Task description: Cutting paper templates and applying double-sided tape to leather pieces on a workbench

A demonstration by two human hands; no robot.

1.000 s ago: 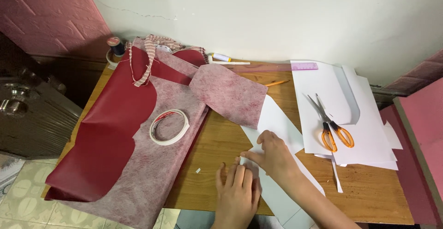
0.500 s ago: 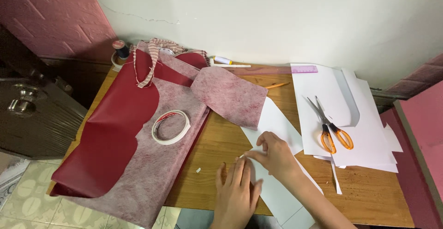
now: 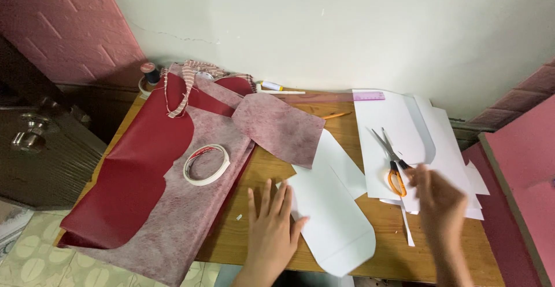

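Observation:
My left hand lies flat with its fingers spread on the wooden table, its fingertips on the left edge of a white paper pattern piece with rounded corners. My right hand, blurred by motion, is over the orange-handled scissors that lie on a stack of white paper sheets. Its fingers are at the scissor handles; whether they grip them I cannot tell.
Dark red leatherette and pinkish-grey fabric cover the table's left half, with a roll of tape on top. A thread spool, a pencil, a pink ruler and a glue stick lie near the wall. A door knob is at left.
My right hand left the white pattern piece and swung right to the scissors. My left hand moved up and flattened onto the pattern's edge. The camera tilted slightly.

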